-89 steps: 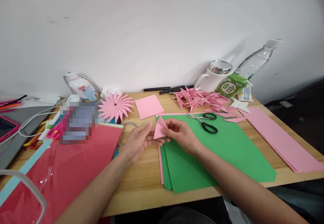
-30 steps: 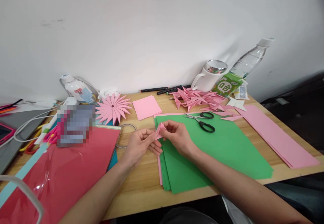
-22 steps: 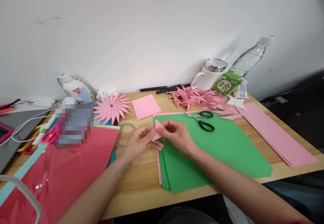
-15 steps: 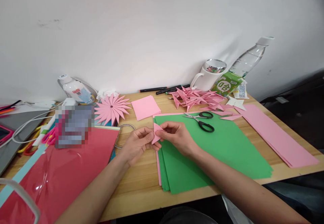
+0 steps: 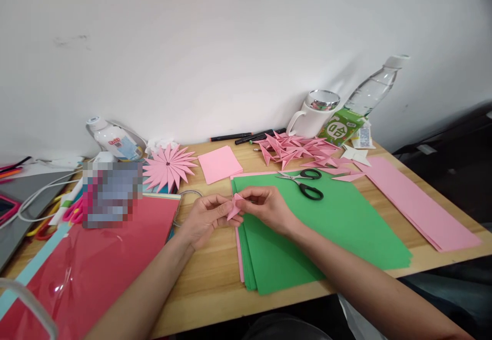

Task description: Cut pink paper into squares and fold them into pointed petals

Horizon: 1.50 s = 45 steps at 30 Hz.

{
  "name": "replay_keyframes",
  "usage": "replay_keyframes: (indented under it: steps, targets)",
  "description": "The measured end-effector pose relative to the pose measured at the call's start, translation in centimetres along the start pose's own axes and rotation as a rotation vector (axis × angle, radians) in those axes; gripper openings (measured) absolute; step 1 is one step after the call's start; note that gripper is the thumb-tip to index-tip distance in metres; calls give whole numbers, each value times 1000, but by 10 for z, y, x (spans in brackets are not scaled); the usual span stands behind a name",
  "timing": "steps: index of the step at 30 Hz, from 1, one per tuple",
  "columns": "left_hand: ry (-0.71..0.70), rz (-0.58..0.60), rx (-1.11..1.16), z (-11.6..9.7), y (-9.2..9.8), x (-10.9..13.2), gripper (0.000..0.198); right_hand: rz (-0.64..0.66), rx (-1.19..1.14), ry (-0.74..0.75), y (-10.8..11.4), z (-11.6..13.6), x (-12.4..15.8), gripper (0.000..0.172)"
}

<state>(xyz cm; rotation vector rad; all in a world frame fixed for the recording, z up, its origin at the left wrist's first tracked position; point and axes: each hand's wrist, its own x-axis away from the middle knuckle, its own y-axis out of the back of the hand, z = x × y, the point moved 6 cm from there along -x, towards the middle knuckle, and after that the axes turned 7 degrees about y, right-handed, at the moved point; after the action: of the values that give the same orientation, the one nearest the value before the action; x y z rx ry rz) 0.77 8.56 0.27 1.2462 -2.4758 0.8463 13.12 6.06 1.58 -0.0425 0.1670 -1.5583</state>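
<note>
A small folded piece of pink paper is pinched between my two hands, above the left edge of the green paper stack. My left hand grips its left side between thumb and fingers. On its right side, my right hand holds it with thumb and index finger. Black-handled scissors lie on the green sheets. Behind my hands are a stack of pink squares and a round, many-pointed pink paper star. Several folded pink pieces are heaped farther right.
Against the wall stand a white mug, a green box, a leaning clear bottle and a white bottle. Pink strips lie at the right, a red sheet at the left. Black pens lie behind.
The pink piece between my fingers is folded narrower, and its upper point stands lower. Both hands stay nearly in place. The view has shifted slightly.
</note>
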Motion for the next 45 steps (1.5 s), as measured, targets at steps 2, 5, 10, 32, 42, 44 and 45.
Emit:
replay_keyframes:
  steps: [2,5,10,32,42,44,45]
  targets:
    - [-1,-2,-8,-1,0,0,29,5,11,21,0,1,0,32]
    - [-33,-17,-38,-2,-1,1,30,-7,30,43,1,0,0,30]
    - [-133,-93,-80,-5,-4,5,30,-29,25,52,-1,-2,0,29]
    - [-184,-160,11,-3,0,2,28,-169,463,350,8,13,5,8]
    - [-272,-151,-121,-6,3,2,19,-56,293,290,-1,7,4,15]
    - [-279,-204,-98,-6,7,1,22,-31,245,267,-3,7,5,20]
    - [-289,-235,-105,-6,8,2,22,-30,231,252,-4,6,5,23]
